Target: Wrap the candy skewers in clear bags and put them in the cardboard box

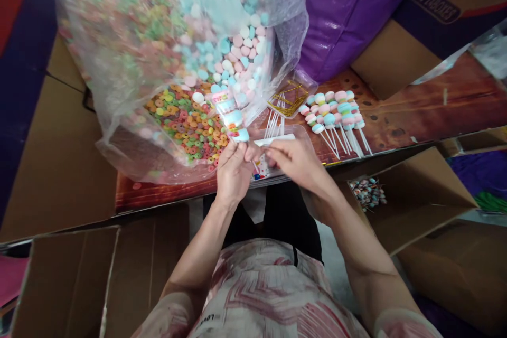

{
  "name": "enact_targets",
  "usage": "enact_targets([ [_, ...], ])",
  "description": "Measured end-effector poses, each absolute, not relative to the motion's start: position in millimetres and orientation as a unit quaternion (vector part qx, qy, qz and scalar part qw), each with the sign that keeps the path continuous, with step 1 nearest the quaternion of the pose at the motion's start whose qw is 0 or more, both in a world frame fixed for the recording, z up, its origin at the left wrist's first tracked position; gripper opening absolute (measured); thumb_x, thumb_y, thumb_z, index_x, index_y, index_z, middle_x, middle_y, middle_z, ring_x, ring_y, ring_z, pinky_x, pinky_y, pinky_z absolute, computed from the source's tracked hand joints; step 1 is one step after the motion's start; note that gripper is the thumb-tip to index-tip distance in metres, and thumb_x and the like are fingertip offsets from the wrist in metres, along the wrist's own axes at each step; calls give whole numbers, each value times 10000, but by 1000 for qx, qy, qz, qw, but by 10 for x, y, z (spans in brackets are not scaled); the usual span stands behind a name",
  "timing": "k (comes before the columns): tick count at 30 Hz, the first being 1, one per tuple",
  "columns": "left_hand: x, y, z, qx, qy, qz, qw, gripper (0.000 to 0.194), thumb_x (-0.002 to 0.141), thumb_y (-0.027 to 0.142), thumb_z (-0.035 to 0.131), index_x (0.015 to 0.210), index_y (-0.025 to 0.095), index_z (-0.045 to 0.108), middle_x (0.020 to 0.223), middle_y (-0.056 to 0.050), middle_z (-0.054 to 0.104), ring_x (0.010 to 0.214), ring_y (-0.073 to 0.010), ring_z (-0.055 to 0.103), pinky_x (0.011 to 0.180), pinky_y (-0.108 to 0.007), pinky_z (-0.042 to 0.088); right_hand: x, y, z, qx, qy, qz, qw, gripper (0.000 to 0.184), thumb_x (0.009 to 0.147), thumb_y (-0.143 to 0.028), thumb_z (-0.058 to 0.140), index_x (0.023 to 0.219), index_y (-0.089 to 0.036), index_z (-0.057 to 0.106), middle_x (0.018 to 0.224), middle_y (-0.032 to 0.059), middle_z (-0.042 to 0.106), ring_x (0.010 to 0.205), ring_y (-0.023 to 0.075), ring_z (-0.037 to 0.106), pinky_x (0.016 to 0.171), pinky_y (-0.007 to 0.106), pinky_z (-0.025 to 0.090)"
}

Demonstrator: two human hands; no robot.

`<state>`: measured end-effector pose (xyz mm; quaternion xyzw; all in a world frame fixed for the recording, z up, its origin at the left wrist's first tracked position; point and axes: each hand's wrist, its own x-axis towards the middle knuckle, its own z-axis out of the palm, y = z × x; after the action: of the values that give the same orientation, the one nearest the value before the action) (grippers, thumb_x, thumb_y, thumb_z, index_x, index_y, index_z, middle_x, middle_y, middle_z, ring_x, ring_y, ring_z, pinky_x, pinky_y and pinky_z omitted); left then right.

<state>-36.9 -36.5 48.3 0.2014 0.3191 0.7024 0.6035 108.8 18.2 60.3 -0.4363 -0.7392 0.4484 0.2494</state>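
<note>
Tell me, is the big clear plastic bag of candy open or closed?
Open. The clear plastic bag gapes toward the person, with loose ring and pastel candies visible through its mouth.

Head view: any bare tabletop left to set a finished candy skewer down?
Bare wooden tabletop lies right of the fanned pile of pastel candy skewers, up to the cardboard box flap. It is crowded left of that: the clear plastic bag of candy rings, gold twist ties, and both hands, left, right.

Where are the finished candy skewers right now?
In the head view the finished candy skewers lie in a row on the table, right of the hands, just beyond the right hand and beside the gold twist ties.
</note>
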Motion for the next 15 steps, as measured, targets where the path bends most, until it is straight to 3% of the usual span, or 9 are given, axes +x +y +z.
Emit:
enact_targets([
  [3,-397,-351,461,157,352,699,602,301,866,226,789,722,180,529,615,64,351,543,-68,350,537,-182,391,1106,713,667,-544,-781,202,229,247,952,-204,550,749,-204,692,836,97,684,820,236,612,741,361,441],
  [5,-387,-350,446,149,365,674,624,314,866,208,758,700,182,493,613,65,332,523,-62,299,497,-171,317,1067,1065,641,-581,-790,126,151,231,945,-156,530,852,-187,739,944,150,718,925,292,648,794,400,470],
  [10,-375,-344,468,116,359,615,692,174,942,236,609,786,180,555,639,40,370,540,-83,319,516,-176,345,929,1542,481,-585,-808,74,3,273,904,-83,549,1083,-102,754,1044,200,759,1057,357,683,920,463,485],
  [15,-368,-330,469,113,338,606,711,324,989,233,603,700,185,464,654,30,385,561,-83,343,530,-176,368,923,1573,409,-557,-826,66,-66,299,978,-169,499,1134,-83,739,1140,249,763,1114,384,698,997,500,458],
])
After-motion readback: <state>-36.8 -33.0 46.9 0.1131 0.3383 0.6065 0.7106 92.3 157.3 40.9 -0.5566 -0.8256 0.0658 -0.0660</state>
